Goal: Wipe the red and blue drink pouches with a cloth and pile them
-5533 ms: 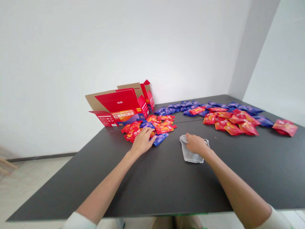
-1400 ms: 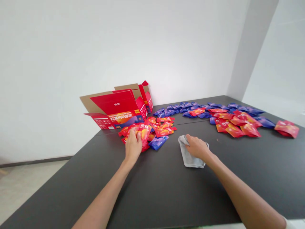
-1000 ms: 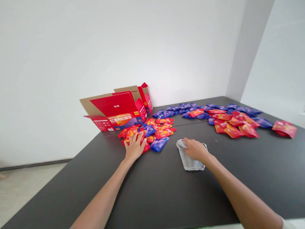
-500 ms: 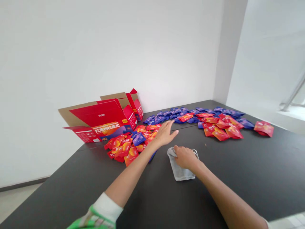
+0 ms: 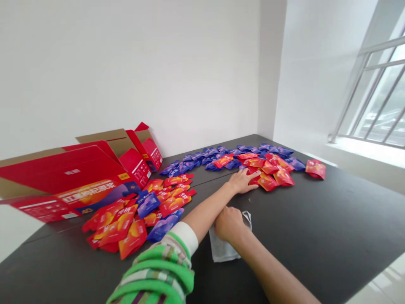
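Observation:
My left hand [image 5: 242,181] stretches out over the near left edge of the right-hand pile of red pouches [image 5: 268,182]. Its fingers are extended, and the fingertips lie at the closest pouches. Below it, my right hand [image 5: 228,223] is curled on the upper part of a flat grey cloth bag [image 5: 223,250], which lies on the table. The fingers are closed on the fabric and partly hidden by the hand itself; a loop of the bag sticks out at the right. My left forearm crosses just above the right hand.
Red and orange pouches [image 5: 128,228], with a few purple ones, lie at the left on the black table [image 5: 300,236]. Purple pouches [image 5: 209,157] line the back. Two open red cartons [image 5: 95,177] stand at the left. One red pouch [image 5: 315,169] lies apart at the right.
My left hand has moved forward and right to the red pouches. My right hand stays on the grey cloth bag. The view has turned right, bringing in more of the window.

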{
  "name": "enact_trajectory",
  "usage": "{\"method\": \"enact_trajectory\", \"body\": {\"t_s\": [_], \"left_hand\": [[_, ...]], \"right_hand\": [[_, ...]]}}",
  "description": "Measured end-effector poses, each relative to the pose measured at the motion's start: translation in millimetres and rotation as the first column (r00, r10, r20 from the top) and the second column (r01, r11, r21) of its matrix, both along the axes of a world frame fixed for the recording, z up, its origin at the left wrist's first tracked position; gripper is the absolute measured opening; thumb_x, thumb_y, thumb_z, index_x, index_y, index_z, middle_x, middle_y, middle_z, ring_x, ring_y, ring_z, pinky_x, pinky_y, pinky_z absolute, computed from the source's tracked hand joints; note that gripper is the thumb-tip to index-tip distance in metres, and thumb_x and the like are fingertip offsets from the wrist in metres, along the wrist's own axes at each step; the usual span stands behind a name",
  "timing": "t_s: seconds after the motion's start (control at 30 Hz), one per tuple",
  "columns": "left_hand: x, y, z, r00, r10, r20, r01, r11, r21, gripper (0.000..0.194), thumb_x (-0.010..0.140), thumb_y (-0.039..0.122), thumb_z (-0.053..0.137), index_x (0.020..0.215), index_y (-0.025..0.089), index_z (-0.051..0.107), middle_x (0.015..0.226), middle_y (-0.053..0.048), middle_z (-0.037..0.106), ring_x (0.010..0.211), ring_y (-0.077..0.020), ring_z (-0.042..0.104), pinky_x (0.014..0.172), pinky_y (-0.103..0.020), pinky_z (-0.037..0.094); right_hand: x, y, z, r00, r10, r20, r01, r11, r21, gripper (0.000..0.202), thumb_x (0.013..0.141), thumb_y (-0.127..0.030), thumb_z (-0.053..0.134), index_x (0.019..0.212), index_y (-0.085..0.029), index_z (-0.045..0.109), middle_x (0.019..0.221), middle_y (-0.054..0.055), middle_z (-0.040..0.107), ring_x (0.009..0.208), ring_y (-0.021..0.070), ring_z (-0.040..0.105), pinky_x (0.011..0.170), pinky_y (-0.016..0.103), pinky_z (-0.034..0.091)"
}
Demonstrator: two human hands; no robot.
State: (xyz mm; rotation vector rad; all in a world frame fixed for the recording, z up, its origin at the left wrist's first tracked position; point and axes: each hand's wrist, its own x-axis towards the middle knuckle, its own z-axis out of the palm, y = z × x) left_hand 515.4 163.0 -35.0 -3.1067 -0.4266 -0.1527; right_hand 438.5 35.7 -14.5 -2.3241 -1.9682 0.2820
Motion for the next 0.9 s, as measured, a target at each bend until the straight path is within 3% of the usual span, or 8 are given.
{"method": "enact_trajectory", "body": {"t_s": [0.1, 0.27, 0.4, 0.57, 0.63, 0.73, 0.8, 0.9], "left_hand": [[-0.3, 2.3, -1.3, 0.995, -0.051, 0.087, 0.041, 0.993, 0.113, 0.045, 0.09, 0.042, 0.034, 0.133, 0.031, 0.034, 0.127, -0.011, 0.043, 0.113, -0.0249, 0.047, 0.09, -0.037, 0.041], [-4.6, 2.6, 4.3, 0.987, -0.028, 0.157, 0.006, 0.99, 0.14, 0.034, 0.089, 0.022, 0.035, 0.12, 0.021, 0.048, 0.105, -0.009, 0.054, 0.098, -0.0193, 0.054, 0.083, -0.03, 0.044], [-12.0, 6.6, 10.7, 0.973, 0.023, 0.23, -0.051, 0.991, 0.12, 0.025, 0.087, 0.018, 0.037, 0.1, 0.016, 0.058, 0.098, -0.009, 0.057, 0.088, -0.0178, 0.058, 0.078, -0.027, 0.046], [-31.5, 5.4, 24.3, 0.938, 0.052, 0.343, -0.079, 0.995, 0.064, 0.025, 0.084, 0.014, 0.038, 0.091, 0.016, 0.061, 0.096, -0.007, 0.06, 0.088, -0.0161, 0.058, 0.078, -0.026, 0.045], [-51.6, 3.5, 32.0, 0.921, 0.06, 0.384, -0.08, 0.996, 0.037, 0.025, 0.082, 0.013, 0.039, 0.09, 0.016, 0.062, 0.096, -0.006, 0.062, 0.09, -0.015, 0.058, 0.081, -0.025, 0.044], [-102.4, 0.5, 42.2, 0.892, 0.112, 0.438, -0.11, 0.993, -0.03, 0.023, 0.08, 0.013, 0.042, 0.087, 0.017, 0.064, 0.093, -0.004, 0.064, 0.087, -0.0141, 0.059, 0.079, -0.024, 0.045], [-147.4, -3.7, 45.0, 0.837, 0.237, 0.494, -0.147, 0.966, -0.215, 0.02, 0.078, 0.017, 0.046, 0.084, 0.017, 0.064, 0.09, -0.003, 0.065, 0.083, -0.0148, 0.06, 0.074, -0.024, 0.046], [-217.9, -19.0, 39.4, 0.797, 0.419, 0.435, -0.214, 0.87, -0.445, 0.016, 0.074, 0.021, 0.051, 0.083, 0.017, 0.065, 0.084, -0.002, 0.066, 0.079, -0.0161, 0.061, 0.072, -0.026, 0.046]], "right_hand": [[-2.0, 0.3, -0.8, 1.0, 0.013, 0.007, -0.014, 1.0, 0.011, 0.035, 0.076, -0.018, 0.045, 0.104, -0.012, 0.065, 0.105, 0.018, 0.062, 0.093, 0.027, 0.06, 0.073, 0.036, 0.048], [-1.9, -0.4, -2.3, 1.0, 0.014, -0.004, -0.014, 0.999, 0.037, 0.031, 0.076, -0.018, 0.045, 0.099, -0.014, 0.066, 0.102, 0.017, 0.063, 0.09, 0.0262, 0.061, 0.071, 0.035, 0.049], [-1.1, -1.7, -2.4, 1.0, 0.008, -0.02, -0.007, 0.999, 0.053, 0.032, 0.076, -0.017, 0.045, 0.101, -0.011, 0.064, 0.1, 0.017, 0.064, 0.09, 0.0263, 0.062, 0.071, 0.035, 0.049], [5.6, -1.3, -0.5, 0.996, -0.048, -0.07, 0.053, 0.996, 0.068, 0.035, 0.078, -0.017, 0.043, 0.109, -0.012, 0.058, 0.1, 0.016, 0.064, 0.091, 0.0259, 0.062, 0.073, 0.035, 0.048], [11.8, -0.5, 0.8, 0.991, -0.109, -0.074, 0.113, 0.992, 0.049, 0.035, 0.079, -0.016, 0.041, 0.11, -0.011, 0.057, 0.101, 0.016, 0.063, 0.093, 0.0256, 0.061, 0.074, 0.035, 0.047], [23.5, -0.5, 2.5, 0.977, -0.2, -0.069, 0.202, 0.979, 0.022, 0.035, 0.08, -0.015, 0.041, 0.11, -0.009, 0.057, 0.104, 0.018, 0.062, 0.095, 0.0257, 0.061, 0.074, 0.034, 0.047], [31.6, -1.7, 3.8, 0.967, -0.247, -0.067, 0.248, 0.969, 0.009, 0.035, 0.079, -0.016, 0.041, 0.109, -0.008, 0.058, 0.105, 0.02, 0.061, 0.096, 0.0266, 0.06, 0.074, 0.034, 0.046], [42.3, -3.8, 7.2, 0.951, -0.3, -0.069, 0.301, 0.954, -0.003, 0.036, 0.079, -0.016, 0.039, 0.109, -0.007, 0.058, 0.106, 0.021, 0.061, 0.095, 0.028, 0.06, 0.073, 0.035, 0.046]]}}
